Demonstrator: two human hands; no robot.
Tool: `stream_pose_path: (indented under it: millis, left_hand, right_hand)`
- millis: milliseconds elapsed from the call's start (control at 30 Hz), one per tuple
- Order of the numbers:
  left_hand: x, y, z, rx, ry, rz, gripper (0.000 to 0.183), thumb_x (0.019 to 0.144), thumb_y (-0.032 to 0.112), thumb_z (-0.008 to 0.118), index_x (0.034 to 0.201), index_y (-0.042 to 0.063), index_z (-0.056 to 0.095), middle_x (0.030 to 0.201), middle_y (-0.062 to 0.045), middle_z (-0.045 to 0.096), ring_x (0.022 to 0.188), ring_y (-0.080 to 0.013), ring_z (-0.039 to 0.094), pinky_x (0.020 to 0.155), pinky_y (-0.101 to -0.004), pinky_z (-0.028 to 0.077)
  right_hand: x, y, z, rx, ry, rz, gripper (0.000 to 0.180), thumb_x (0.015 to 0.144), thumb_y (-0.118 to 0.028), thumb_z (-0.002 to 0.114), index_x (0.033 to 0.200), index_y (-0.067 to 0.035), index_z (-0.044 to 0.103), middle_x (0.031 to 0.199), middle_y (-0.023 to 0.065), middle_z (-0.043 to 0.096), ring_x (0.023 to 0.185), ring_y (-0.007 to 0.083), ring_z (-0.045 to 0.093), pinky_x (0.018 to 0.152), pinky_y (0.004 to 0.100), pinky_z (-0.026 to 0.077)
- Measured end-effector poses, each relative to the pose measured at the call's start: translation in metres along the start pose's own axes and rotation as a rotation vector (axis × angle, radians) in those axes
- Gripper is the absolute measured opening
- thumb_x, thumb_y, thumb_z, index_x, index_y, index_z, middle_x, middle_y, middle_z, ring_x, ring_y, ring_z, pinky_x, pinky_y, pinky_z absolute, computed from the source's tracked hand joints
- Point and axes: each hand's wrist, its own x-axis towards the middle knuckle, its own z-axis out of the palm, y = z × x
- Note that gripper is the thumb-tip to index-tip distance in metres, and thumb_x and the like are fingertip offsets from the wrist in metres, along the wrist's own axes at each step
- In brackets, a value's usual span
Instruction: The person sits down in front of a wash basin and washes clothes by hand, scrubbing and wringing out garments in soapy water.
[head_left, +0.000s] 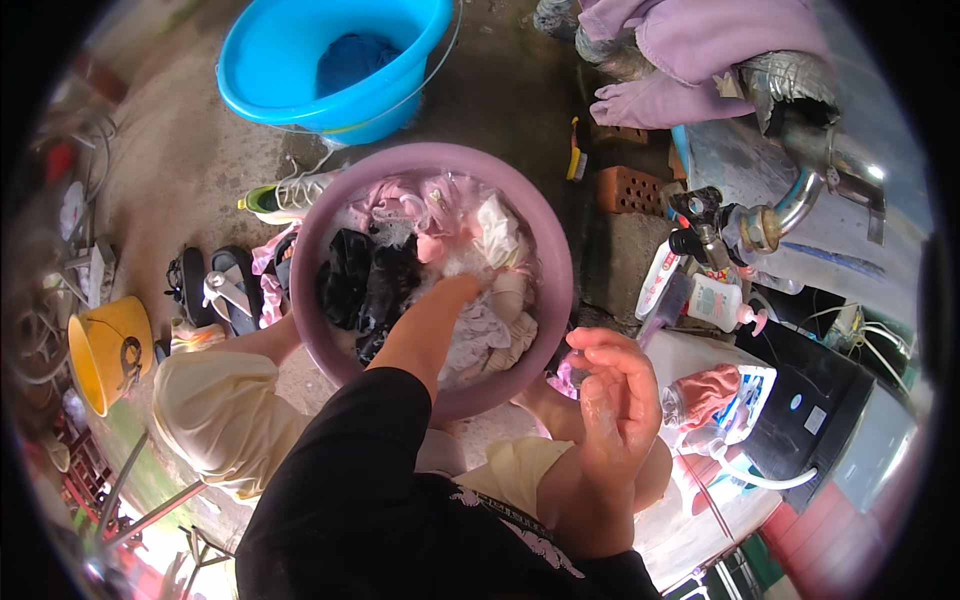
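Observation:
In front of me stands a round mauve plastic basin (555, 247) of sudsy water and wet clothes. Black garments (386, 289) lie on its left, pink cloth (420, 199) at the far side, white and cream cloth (480, 330) on the right. My left hand (463, 286) reaches into the suds at the middle, beside the white cloth; its fingers are hidden. My right hand (615, 390) is raised over my knee, right of the basin, wet, with fingers curled apart and nothing in it.
Beyond the basin is a blue tub (262, 97) with dark cloth. Sandals (232, 285), a laced shoe (300, 195) and a yellow bucket (112, 352) stand left. To the right are a perforated brick (634, 190), a metal tap (757, 229), a pump bottle (716, 302) and a small brush (576, 161).

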Motion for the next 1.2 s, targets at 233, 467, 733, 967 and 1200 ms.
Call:
stream_pose_path:
  millis: [233, 467, 733, 967, 1200]
  left_hand:
    - [-0.024, -0.003, -0.039, -0.202, -0.079, 0.244, 0.040, 0.083, 0.034, 0.045, 0.112, 0.008, 0.051, 0.109, -0.014, 0.054, 0.106, -0.0290, 0.049, 0.088, -0.0419, 0.039]
    - [-0.036, 0.051, -0.072, 0.080, 0.506, 0.345, 0.028, 0.082, 0.030, 0.047, 0.102, 0.012, 0.056, 0.098, -0.008, 0.060, 0.082, -0.0234, 0.062, 0.067, -0.0381, 0.049]
    - [-0.069, 0.009, -0.087, -0.108, 0.244, -0.024, 0.030, 0.081, 0.036, 0.050, 0.098, 0.013, 0.059, 0.102, -0.007, 0.056, 0.089, -0.0233, 0.057, 0.078, -0.0424, 0.039]
    - [-0.183, -0.002, -0.100, -0.676, 0.415, 0.157, 0.025, 0.083, 0.021, 0.054, 0.104, 0.007, 0.056, 0.086, -0.004, 0.056, 0.083, -0.0146, 0.051, 0.075, -0.0250, 0.037]
    - [-0.266, 0.052, -0.098, -1.746, 0.413, 0.263, 0.024, 0.090, 0.024, 0.045, 0.103, 0.006, 0.053, 0.096, 0.003, 0.054, 0.093, -0.0065, 0.044, 0.086, -0.0234, 0.031]
  right_hand:
    - [0.003, -0.010, -0.003, -0.035, 0.041, -0.009, 0.019, 0.078, 0.006, 0.050, 0.096, 0.002, 0.052, 0.105, 0.0134, 0.052, 0.089, 0.0135, 0.050, 0.074, 0.0238, 0.041]
    - [-0.001, -0.010, 0.002, 0.000, 0.044, -0.028, 0.015, 0.080, 0.001, 0.053, 0.095, 0.004, 0.052, 0.101, 0.0116, 0.053, 0.082, 0.0116, 0.051, 0.069, 0.0217, 0.042]
    - [0.001, 0.004, -0.001, -0.070, 0.100, -0.076, 0.013, 0.081, -0.008, 0.056, 0.090, 0.001, 0.055, 0.083, 0.0054, 0.057, 0.075, 0.0086, 0.053, 0.066, 0.0210, 0.042]
    - [-0.003, 0.031, 0.023, -0.056, -0.071, 0.088, 0.014, 0.086, -0.015, 0.051, 0.092, -0.002, 0.054, 0.088, 0.0039, 0.058, 0.082, 0.0103, 0.055, 0.072, 0.0215, 0.041]
    - [-0.024, 0.108, 0.047, 0.288, 0.074, 0.582, 0.016, 0.081, -0.020, 0.056, 0.092, -0.008, 0.056, 0.086, 0.0019, 0.057, 0.080, 0.0127, 0.055, 0.065, 0.0270, 0.045]
